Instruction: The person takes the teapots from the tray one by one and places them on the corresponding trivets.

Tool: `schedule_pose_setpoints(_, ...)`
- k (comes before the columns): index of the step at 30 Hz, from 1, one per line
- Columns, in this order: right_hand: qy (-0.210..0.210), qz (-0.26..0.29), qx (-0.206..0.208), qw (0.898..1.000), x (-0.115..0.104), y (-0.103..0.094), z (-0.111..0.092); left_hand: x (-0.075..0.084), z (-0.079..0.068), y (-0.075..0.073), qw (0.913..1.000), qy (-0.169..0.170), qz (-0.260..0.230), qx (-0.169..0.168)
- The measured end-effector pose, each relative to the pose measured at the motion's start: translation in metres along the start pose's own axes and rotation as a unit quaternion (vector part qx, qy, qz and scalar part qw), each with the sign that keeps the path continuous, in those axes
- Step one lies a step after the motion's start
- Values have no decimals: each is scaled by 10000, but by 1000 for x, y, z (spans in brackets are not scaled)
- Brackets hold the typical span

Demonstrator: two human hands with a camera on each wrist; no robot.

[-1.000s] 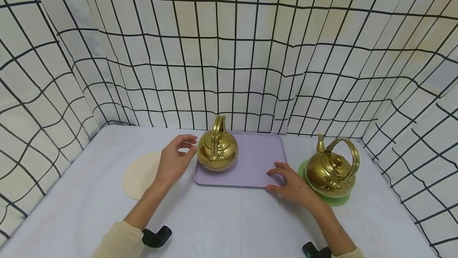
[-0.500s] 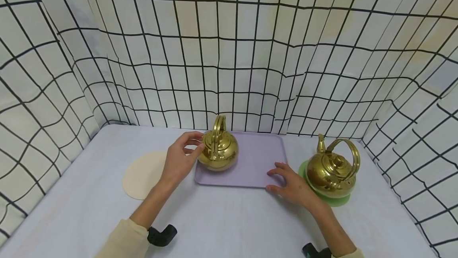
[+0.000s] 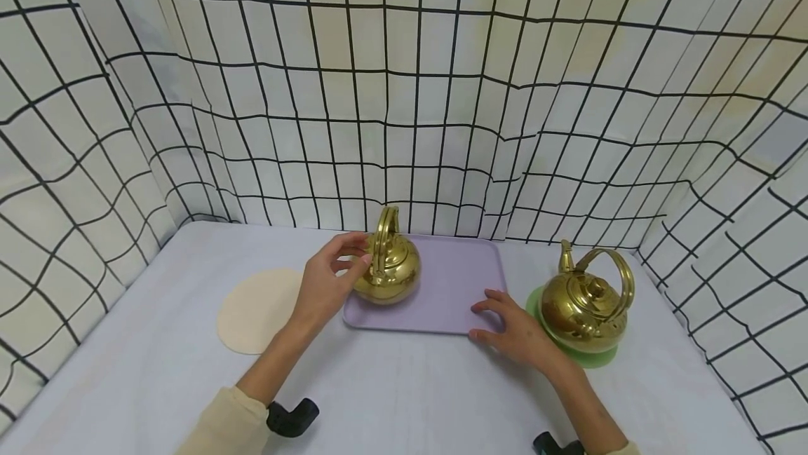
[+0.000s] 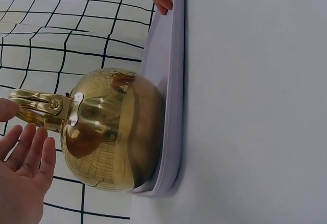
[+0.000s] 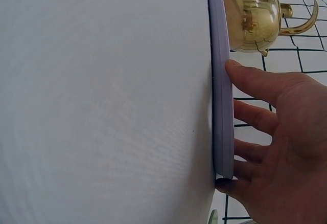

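Head — left hand (image 3: 327, 278) curved beside kettle (image 3: 396, 278)

The left kettle (image 3: 399, 278) and the right kettle (image 3: 581, 311) are gold (brassy, mirror-bright). The tray (image 3: 451, 280) is plain lilac, the left disc (image 3: 252, 315) cream, the right disc (image 3: 596, 359) green, the tabletop (image 3: 404, 399) white, the far netting (image 3: 417, 76) a black grid.

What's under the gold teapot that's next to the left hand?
Under the gold teapot is a purple tray. You can see the tray beside the teapot, but the bit right beneath it is covered, so I can't see that.
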State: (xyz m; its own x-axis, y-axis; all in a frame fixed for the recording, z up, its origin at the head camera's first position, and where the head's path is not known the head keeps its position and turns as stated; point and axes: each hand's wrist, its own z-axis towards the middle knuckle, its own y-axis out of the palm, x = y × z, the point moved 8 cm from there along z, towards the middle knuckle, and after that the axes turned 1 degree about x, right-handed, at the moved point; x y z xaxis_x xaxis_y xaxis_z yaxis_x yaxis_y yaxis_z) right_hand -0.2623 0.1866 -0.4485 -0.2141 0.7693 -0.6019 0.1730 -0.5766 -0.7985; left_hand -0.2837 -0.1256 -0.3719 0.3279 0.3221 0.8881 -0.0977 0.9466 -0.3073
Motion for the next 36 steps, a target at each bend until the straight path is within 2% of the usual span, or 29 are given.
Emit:
schedule_pose_setpoints(20,39,31,-30,10000,0,0,1,-2,2,9,9983,15,-565,-124)
schedule_pose_setpoints(26,36,60,-42,10000,-1,0,1,-3,2,11,9985,-131,-507,-149)
schedule_pose_setpoints(36,151,53,-59,9999,-1,1,1,-1,3,13,9979,-181,-600,-189)
